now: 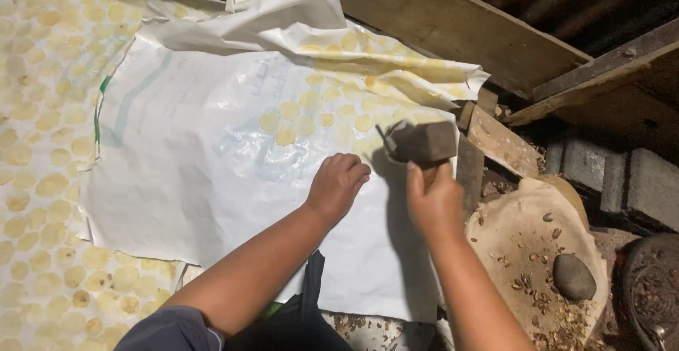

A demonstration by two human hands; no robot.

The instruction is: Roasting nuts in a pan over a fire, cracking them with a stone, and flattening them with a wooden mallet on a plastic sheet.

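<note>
My right hand (433,201) grips the handle of a heavy hammer with a dark block head (422,141), held just above a white plastic sheet (212,160). My left hand (337,185) rests with curled fingers on the sheet, just left of the hammer head. Several flat, round, pale yellow discs (311,114) lie under the translucent sheet in rows, close to both hands. More of the same discs (42,188) cover the surface at the left.
A flat stone slab (523,231) at the right carries a rounded grey stone (573,277) and scattered brown shell bits. Wooden planks (453,25) run along the top right. Concrete blocks (629,177) and a dark bowl (654,294) stand at the far right.
</note>
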